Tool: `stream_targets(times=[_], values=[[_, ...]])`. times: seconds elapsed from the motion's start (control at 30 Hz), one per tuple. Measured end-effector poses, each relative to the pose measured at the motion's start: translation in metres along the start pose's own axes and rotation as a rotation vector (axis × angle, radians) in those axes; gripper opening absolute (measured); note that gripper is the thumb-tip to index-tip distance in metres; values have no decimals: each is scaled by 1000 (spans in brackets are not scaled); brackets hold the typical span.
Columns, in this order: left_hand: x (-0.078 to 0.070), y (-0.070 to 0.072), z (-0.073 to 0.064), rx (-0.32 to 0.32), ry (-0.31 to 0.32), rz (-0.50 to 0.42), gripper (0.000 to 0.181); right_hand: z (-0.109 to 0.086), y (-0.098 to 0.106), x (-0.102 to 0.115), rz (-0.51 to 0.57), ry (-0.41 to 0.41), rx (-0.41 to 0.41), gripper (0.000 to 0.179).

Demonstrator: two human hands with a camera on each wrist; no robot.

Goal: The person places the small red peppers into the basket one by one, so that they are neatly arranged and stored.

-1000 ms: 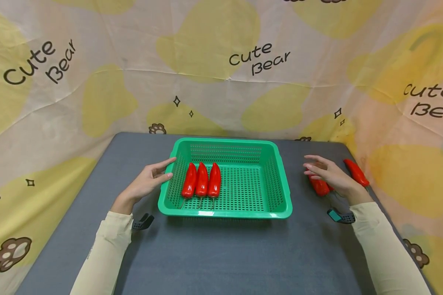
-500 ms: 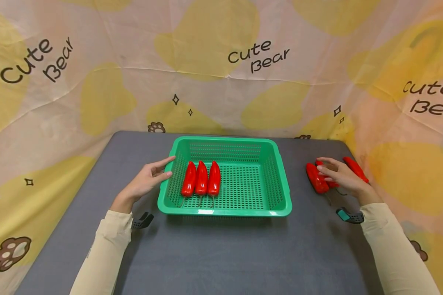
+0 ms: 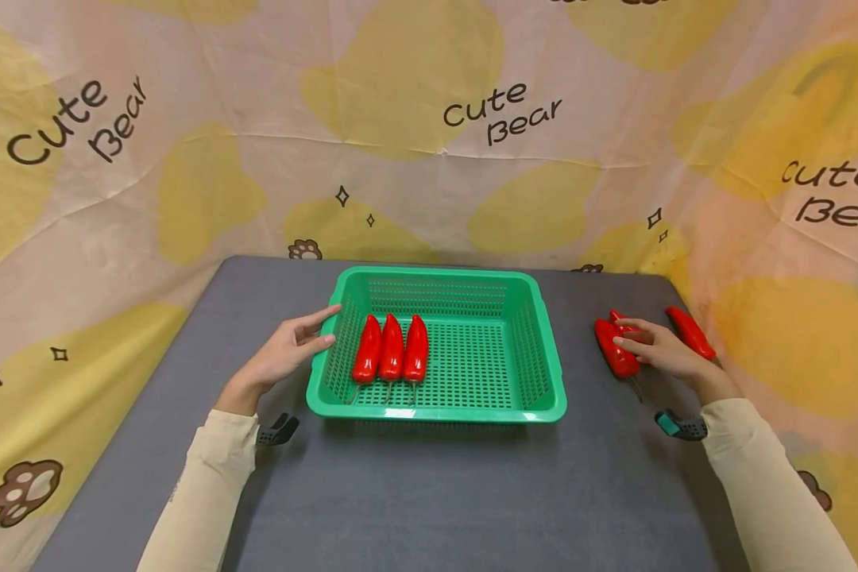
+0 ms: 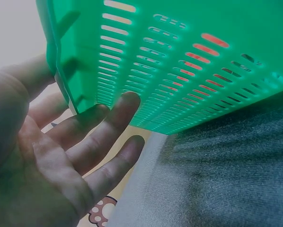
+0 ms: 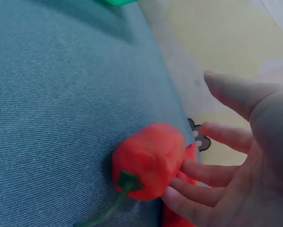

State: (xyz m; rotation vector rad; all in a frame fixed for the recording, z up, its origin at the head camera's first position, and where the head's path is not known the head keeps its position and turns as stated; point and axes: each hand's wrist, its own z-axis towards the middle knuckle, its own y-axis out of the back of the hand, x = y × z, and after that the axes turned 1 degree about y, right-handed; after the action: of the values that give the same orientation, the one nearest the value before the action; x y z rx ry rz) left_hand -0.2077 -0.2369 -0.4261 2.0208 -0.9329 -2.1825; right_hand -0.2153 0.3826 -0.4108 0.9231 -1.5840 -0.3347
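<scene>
A green plastic basket (image 3: 436, 415) stands on the table, with 3 red peppers (image 3: 391, 349) lying side by side in its left half. My left hand (image 3: 280, 357) touches the basket's left rim; in the left wrist view its fingers (image 4: 101, 142) spread along the outer wall. To the right of the basket, a red pepper (image 3: 615, 348) lies beside my right hand (image 3: 665, 351), its green stem towards me. A second pepper (image 3: 617, 316) is partly covered by that hand. In the right wrist view the fingertips reach the nearer pepper (image 5: 148, 161), while the thumb stands apart from it.
Another red pepper (image 3: 690, 334) lies at the table's right edge, behind the right hand. Patterned cloth (image 3: 415, 183) hangs close along the back and sides of the grey table (image 3: 436, 492).
My right hand has moved right and down off the nearer pepper, which is now plainly seen, and has lowered beside the second one. My left hand and the basket have stayed in place.
</scene>
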Motion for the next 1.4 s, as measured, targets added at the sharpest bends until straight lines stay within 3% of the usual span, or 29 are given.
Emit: stream_targets(times=[0.4, 0.7, 1.4], values=[[2, 0, 1, -3, -6, 2, 58, 3, -5, 0, -32, 47, 38, 64], [0, 0, 0, 1, -3, -6, 58, 8, -9, -12, -55, 51, 71, 62], [0, 0, 0, 2, 9, -5, 58, 8, -16, -9, -65, 82, 2, 58]])
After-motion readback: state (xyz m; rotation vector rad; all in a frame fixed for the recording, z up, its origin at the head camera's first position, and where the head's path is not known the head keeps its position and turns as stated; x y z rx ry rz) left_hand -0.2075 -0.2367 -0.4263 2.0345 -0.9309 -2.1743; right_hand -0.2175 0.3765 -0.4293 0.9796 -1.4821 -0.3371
